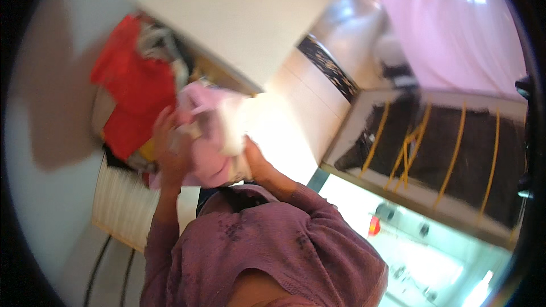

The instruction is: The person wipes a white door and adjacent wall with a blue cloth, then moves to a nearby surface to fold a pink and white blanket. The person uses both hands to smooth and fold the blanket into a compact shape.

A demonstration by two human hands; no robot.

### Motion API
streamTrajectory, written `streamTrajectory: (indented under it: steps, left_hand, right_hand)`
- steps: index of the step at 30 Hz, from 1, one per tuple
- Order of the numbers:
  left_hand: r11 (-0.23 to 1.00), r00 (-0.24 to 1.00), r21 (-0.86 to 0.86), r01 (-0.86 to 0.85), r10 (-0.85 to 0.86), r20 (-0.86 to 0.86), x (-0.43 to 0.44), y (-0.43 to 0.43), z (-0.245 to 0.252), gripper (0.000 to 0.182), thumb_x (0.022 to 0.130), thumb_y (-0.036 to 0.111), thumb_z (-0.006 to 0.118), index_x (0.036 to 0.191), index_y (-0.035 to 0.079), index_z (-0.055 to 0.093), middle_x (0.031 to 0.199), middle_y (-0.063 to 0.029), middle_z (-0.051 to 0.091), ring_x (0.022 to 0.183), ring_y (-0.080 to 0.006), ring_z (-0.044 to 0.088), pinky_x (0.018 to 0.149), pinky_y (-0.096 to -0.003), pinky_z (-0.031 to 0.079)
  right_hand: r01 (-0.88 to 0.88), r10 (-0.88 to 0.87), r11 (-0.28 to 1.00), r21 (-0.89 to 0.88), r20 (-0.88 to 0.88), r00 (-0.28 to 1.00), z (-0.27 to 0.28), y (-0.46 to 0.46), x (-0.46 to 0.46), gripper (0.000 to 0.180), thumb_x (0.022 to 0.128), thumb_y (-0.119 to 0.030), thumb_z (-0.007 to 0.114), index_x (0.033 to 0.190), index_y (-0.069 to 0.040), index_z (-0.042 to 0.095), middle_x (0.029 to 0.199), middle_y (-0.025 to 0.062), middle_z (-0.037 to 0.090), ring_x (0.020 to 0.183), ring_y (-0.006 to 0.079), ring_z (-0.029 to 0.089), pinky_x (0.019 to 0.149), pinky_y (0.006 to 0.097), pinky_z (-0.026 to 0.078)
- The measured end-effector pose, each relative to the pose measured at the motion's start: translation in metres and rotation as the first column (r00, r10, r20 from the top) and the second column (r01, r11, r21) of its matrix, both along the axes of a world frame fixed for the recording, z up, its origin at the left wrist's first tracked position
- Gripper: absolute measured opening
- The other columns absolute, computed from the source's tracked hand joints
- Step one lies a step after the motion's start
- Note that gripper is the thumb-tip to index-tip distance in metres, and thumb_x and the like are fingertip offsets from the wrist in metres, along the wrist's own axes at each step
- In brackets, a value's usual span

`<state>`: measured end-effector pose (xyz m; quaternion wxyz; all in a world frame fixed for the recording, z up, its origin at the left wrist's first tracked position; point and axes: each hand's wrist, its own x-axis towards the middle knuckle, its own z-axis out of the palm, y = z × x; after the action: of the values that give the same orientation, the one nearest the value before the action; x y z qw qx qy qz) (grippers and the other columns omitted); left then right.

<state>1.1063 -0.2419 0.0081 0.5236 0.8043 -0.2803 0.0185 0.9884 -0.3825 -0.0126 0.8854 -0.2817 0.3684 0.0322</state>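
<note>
A bundle of pink and white cloth (209, 153) is in front of my body, blurred by motion. My right hand (258, 160) grips its right side, with the fingers partly hidden by the fabric. Against the left side of the bundle is my left hand (172, 147), its fingers pointing up; blur hides whether they close on the cloth. Just beyond that hand, a red garment (140, 89) lies over a heap of clothes. Grey-white fabric (160, 44) and a bit of yellow cloth (146, 151) show in the same heap.
A pale flat panel (239, 21) juts in above the heap. Below the heap stands a ribbed light-coloured surface (121, 200), with dark cables (100, 264) under it. At right, yellow straps (458, 149) cross dark cloth (443, 140) in a frame. A pink curtain (460, 38) hangs at upper right.
</note>
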Motion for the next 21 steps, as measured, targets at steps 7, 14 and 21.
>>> streamTrajectory:
  steps: [7, 14, 21]
  left_hand:
    - [0.994, 0.689, 0.075, 0.084, -0.004, -0.725, -0.012, -0.002, -0.01, 0.038, 0.08, 0.013, 0.048, 0.114, -0.001, 0.046, 0.104, -0.0136, 0.056, 0.095, -0.0222, 0.053, 0.083, -0.0308, 0.04]
    - [0.952, 0.66, -0.054, 0.301, -0.249, -0.709, -0.045, -0.044, -0.019, 0.065, 0.074, 0.012, 0.055, 0.132, 0.003, 0.03, 0.125, -0.0132, 0.043, 0.111, -0.0228, 0.045, 0.091, -0.0331, 0.037]
    - [0.917, 0.595, -0.219, 0.334, -0.385, -0.705, -0.081, -0.116, -0.008, 0.065, 0.074, 0.014, 0.058, 0.132, 0.002, 0.031, 0.119, -0.0113, 0.047, 0.106, -0.0179, 0.047, 0.088, -0.0289, 0.038]
  right_hand:
    - [-0.023, -0.016, 0.987, 0.162, 0.234, 0.972, 0.013, -0.033, -0.012, 0.03, 0.088, -0.021, 0.048, 0.106, 0.001, 0.055, 0.095, 0.0092, 0.062, 0.085, 0.0173, 0.06, 0.075, 0.026, 0.047]
    - [0.083, -0.083, 0.997, 0.002, 0.063, 0.995, 0.021, -0.08, -0.045, 0.039, 0.086, -0.029, 0.051, 0.104, 0.005, 0.054, 0.094, 0.0114, 0.061, 0.083, 0.0181, 0.059, 0.075, 0.0279, 0.047]
    - [0.192, -0.142, 0.945, -0.263, 0.199, 0.97, 0.011, -0.127, -0.084, 0.033, 0.087, -0.023, 0.046, 0.107, 0.003, 0.053, 0.095, 0.0112, 0.061, 0.082, 0.0187, 0.06, 0.074, 0.03, 0.048]
